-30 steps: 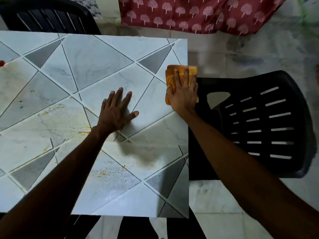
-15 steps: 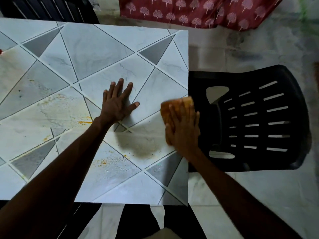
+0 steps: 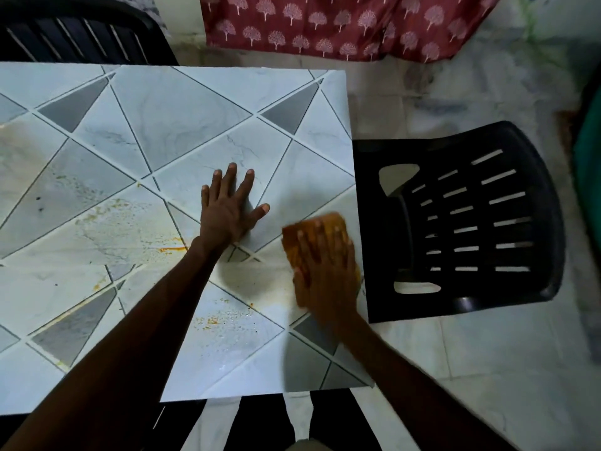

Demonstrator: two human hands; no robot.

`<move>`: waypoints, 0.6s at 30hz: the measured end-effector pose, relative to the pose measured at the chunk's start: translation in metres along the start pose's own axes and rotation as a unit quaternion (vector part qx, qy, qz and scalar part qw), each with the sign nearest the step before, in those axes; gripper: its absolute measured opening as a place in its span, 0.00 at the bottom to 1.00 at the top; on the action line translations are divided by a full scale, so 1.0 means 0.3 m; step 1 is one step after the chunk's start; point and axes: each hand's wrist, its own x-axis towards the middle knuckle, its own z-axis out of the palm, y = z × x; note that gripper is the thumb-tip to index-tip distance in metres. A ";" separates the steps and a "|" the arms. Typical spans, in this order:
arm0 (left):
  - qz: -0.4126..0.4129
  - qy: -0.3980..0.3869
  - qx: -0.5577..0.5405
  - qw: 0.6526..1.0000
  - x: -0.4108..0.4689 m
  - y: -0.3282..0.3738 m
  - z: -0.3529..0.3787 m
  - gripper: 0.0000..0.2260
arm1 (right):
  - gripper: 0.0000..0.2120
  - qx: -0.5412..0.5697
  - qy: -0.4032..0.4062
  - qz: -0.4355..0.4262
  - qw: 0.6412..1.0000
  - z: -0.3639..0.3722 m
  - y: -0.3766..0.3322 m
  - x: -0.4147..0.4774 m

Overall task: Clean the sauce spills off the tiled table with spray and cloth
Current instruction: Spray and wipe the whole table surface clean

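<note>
The tiled table [image 3: 175, 112] has a white and grey triangle pattern. Orange sauce spills [image 3: 172, 249] streak its middle, and more orange specks [image 3: 211, 320] lie nearer me. My left hand [image 3: 227, 209] rests flat on the tiles with fingers spread. My right hand [image 3: 325, 265] presses an orange cloth [image 3: 322, 226] onto the table close to its right edge, fingers straight on top of it. The right hand and cloth are motion-blurred. No spray bottle is in view.
A black plastic chair [image 3: 471, 222] stands right against the table's right edge. Another black chair [image 3: 81, 30] is behind the far side. A red patterned fabric [image 3: 341, 24] hangs at the back. The floor [image 3: 487, 369] is pale marble tile.
My right hand has dragged the cloth from the far right edge of the table toward me along that edge. The left hand stays flat in the same place.
</note>
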 end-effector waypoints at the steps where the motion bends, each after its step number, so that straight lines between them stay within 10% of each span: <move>1: 0.001 0.001 0.004 1.000 -0.002 -0.001 0.003 0.36 | 0.34 0.000 -0.002 0.000 1.000 0.003 0.010 -0.089; 18: 0.046 0.031 0.037 0.998 -0.029 -0.171 -0.040 0.33 | 0.35 -0.037 0.017 0.115 0.993 0.017 -0.152 0.555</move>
